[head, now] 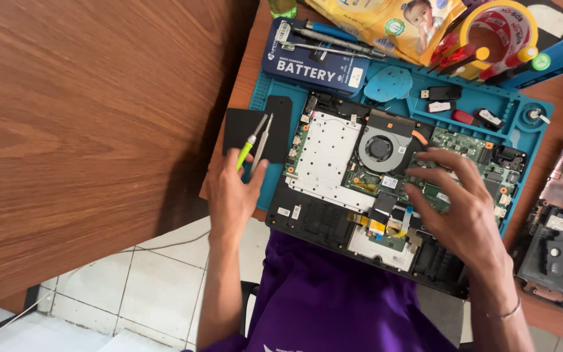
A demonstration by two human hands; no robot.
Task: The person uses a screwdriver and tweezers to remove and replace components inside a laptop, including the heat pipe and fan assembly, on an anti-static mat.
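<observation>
Your purple shirt [333, 293] sat closest, below the opened laptop [386, 189] on the blue mat [490, 98] atop the counter [242, 65]. Your right hand [464, 208] lay spread, fingers wide, steadying its green board. Your left hand [232, 195] gripped a green-handled screwdriver [247, 148] and tweezers [262, 145], kept ready together.

You get one view only, from the head camera, looking steeply down and close over the opened laptop [386, 189] on the blue mat [490, 98]. Frame is rolled, so the wooden desk edge runs diagonally. Floor tiles [158, 287] show bottom left, your lap underneath.
</observation>
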